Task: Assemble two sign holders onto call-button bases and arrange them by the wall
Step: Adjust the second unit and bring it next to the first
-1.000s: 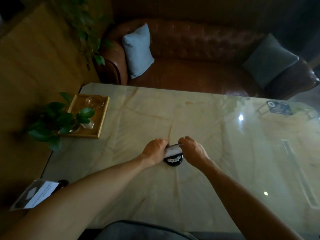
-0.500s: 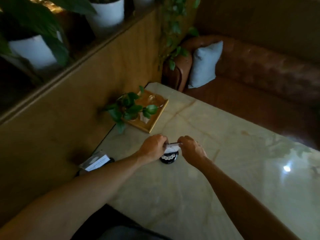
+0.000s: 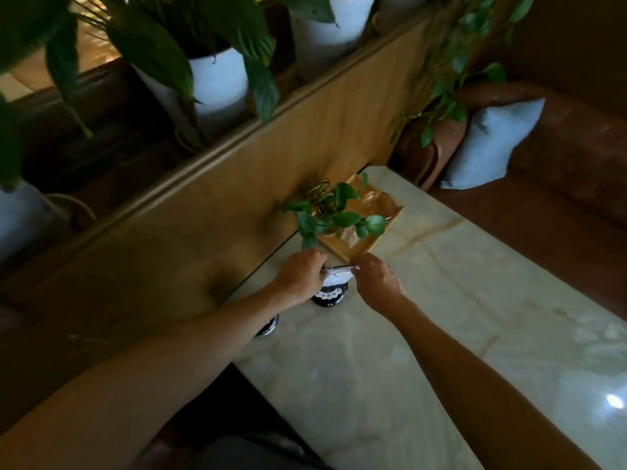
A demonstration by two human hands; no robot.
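A clear sign holder (image 3: 336,275) with a white card stands in a round black call-button base (image 3: 328,296) on the marble table (image 3: 424,327), close to the wooden wall. My left hand (image 3: 300,278) grips the holder's left edge and my right hand (image 3: 375,281) pinches its right top edge. A second black call-button base (image 3: 268,327) sits by the wall behind my left forearm, which hides most of it and whatever stands on it.
A wooden tray (image 3: 369,232) with a small potted plant (image 3: 334,215) and a glass lies just beyond my hands by the wall. The wooden wall panel (image 3: 237,198) carries a ledge with white plant pots. A brown leather sofa (image 3: 559,198) with a cushion stands past the table.
Both hands have carried the sign holder with its base from the middle of the table leftward to the wall, near the tray. My view has swung left toward the wall.
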